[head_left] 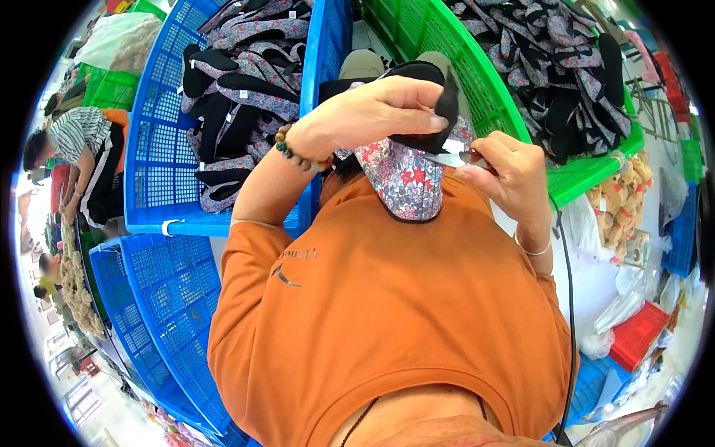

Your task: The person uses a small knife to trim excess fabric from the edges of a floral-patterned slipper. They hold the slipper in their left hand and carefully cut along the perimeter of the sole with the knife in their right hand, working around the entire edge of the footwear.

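My left hand point(372, 112) is closed on a fabric slipper point(413, 182) with a floral print and a black edge, held in front of my chest. Its thumb presses on the black part of the slipper, and the fingers behind are partly hidden. My right hand point(510, 167) grips a small cutting tool point(445, 159) with a bright metal blade and a dark handle. The blade points left and lies against the slipper's floral side; whether it is snips or a knife I cannot make out.
On the left, a blue crate point(160, 164) holds several floral slippers with black soles. A green crate point(491, 89) on the right is heaped with more. A black cable point(568, 298) hangs at my right. Another person point(82, 149) is at work at far left.
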The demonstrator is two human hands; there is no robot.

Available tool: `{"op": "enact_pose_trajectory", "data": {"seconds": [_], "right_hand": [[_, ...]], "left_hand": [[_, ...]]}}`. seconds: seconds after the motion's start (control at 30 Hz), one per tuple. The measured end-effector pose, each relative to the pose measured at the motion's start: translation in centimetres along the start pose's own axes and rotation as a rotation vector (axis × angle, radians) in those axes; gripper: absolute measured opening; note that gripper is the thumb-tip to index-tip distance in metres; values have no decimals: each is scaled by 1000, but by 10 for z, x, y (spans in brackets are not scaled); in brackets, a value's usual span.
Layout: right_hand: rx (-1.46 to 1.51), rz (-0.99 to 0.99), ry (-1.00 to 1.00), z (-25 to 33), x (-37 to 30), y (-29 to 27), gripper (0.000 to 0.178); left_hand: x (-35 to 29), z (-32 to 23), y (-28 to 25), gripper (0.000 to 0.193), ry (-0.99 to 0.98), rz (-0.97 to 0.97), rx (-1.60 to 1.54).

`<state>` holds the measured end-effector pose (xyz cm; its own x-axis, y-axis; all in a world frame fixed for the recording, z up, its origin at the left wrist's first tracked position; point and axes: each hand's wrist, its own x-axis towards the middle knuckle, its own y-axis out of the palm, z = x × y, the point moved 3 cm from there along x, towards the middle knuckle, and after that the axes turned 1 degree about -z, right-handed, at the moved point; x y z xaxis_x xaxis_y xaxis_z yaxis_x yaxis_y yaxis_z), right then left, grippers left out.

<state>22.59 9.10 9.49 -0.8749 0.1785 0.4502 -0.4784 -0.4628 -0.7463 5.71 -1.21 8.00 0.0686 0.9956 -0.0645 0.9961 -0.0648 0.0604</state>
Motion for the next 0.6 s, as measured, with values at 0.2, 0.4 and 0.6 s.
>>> {"op": "enact_pose_trajectory", "data": {"seconds": [0.2, 0.4, 0.6], "right_hand": [[-27, -12, 9, 10, -2, -6, 35], [-45, 43, 3, 16, 1, -10, 34], [-53, 11, -38, 19, 6, -7, 34]], "left_hand": [[-13, -3, 6, 15, 48, -72, -167], [-22, -21, 18, 11, 142, -127, -191], [-15, -19, 16, 15, 65, -77, -215]]}}
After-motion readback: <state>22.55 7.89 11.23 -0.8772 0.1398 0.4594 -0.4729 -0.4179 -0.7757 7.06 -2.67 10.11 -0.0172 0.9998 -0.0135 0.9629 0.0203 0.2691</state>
